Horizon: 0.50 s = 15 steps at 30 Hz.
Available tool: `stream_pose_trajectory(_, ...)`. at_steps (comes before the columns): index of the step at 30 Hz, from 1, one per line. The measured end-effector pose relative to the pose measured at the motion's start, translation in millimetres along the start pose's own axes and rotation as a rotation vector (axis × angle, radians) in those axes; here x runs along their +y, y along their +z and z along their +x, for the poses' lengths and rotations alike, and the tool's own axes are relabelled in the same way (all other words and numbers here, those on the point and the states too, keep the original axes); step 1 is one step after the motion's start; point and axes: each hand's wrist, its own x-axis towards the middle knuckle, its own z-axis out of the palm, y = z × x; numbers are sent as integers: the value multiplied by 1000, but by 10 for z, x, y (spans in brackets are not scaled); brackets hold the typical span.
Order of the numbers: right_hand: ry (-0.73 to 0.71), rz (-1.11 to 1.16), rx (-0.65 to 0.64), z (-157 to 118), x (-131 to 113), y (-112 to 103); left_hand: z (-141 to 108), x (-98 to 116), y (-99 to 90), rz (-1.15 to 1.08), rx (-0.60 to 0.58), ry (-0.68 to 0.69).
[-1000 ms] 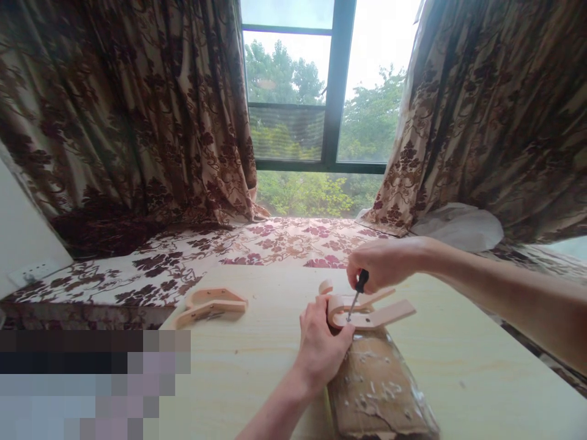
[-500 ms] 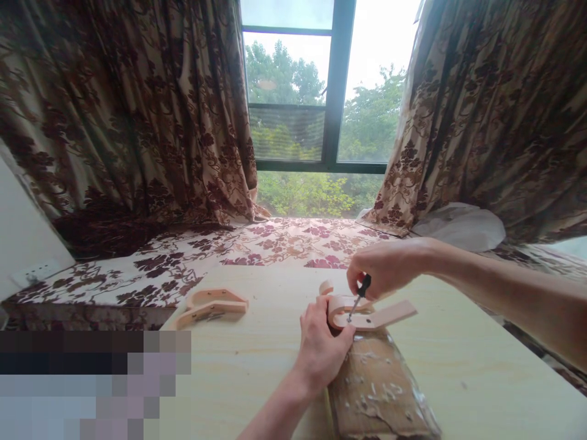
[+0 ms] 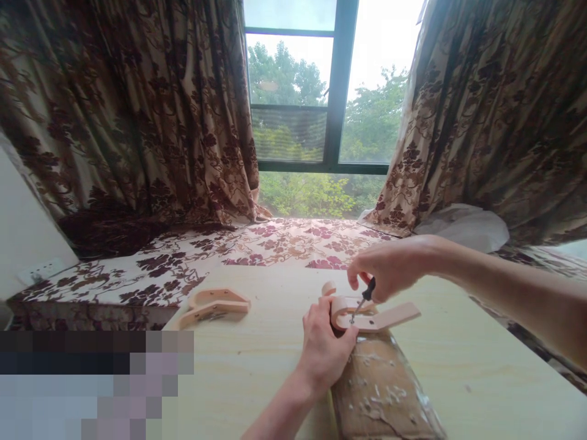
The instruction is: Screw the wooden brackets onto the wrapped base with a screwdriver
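**Hands fastening a curved wooden hook**

Nearest, a rough brown block (image 3: 383, 391) on the pale table (image 3: 481, 379). Left hand (image 3: 323, 351) grips the smooth wooden hook (image 3: 376, 315) atop it. Right hand (image 3: 385, 275) pinches a slim screwdriver (image 3: 364, 296), tip on hook. Beyond, floral curtains (image 3: 137, 122).

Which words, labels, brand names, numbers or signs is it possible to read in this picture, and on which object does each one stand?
None can be read.
The wooden hook under the screwdriver, the spare wooden hook and the table show no writing.
The cardboard block bears only white scuffs, not letters.
The pixelated patch hides whatever is there.
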Motion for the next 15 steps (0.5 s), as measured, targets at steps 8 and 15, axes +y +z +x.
stream_pose_trajectory(8,-48,27,104,15,-17,50,9,-8,10,-7,7,-13)
stream_pose_trajectory(15,30,56,183,19,1,121,19,33,-25,-33,-4,-32)
